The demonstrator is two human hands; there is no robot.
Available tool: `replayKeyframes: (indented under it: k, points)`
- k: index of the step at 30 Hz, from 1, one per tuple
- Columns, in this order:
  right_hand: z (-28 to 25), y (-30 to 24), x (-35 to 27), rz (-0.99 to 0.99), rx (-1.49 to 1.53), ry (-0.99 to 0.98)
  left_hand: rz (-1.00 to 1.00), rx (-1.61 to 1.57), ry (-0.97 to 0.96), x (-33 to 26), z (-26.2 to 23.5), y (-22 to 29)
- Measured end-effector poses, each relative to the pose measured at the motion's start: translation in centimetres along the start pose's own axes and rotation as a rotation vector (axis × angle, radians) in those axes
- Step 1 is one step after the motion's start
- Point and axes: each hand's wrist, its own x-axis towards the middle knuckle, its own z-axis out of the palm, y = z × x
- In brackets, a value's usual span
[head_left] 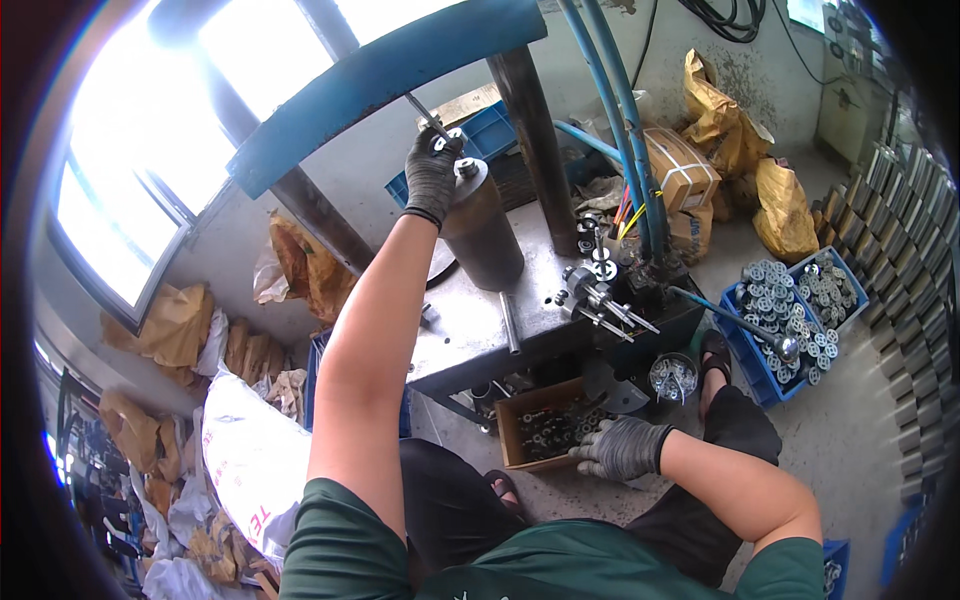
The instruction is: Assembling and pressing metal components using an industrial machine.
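Observation:
My left hand, in a dark grey knitted glove, reaches up under the blue press beam. Its fingers are closed on a small silver metal part, partly hidden by the glove. A thin metal rod slants down to this part from the beam. Just beside the hand stands a thick steel cylinder with a small stub on top. My right hand, gloved alike, hangs low with its fingers loosely apart. It is at the right edge of a cardboard box holding many small dark metal parts.
The blue press beam rests on dark columns above a steel bench. A short metal bar and several shafts lie on the bench. Blue crates of small wheels and a long ball-ended lever are at right.

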Motion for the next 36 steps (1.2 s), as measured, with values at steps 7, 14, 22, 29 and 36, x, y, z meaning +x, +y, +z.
replayKeyframes:
  k: [7, 14, 22, 29, 36]
  points:
    - [-1.7, -1.6, -0.6, -0.039, 0.021, -0.036, -0.038, -0.157, -0.022, -0.8, 0.0, 0.5]
    - [-1.5, -1.0, -1.8, -0.059, 0.046, 0.067, -0.095, -0.186, -0.074, -0.2, -0.3, -0.7]
    - [-13.2, -2.8, -9.0, -0.070, 0.082, 0.497, 0.012, 0.026, -0.064, -0.1, 0.7, -0.8]
    - [-21.1, -1.4, -15.9, 0.392, -0.300, 0.538, -0.064, -0.103, -0.033, -1.6, 0.0, 1.1]
    - [-18.6, 0.5, -16.6, 0.558, -0.112, 0.345, -0.052, -0.095, -0.024, -2.2, 0.1, 2.3]
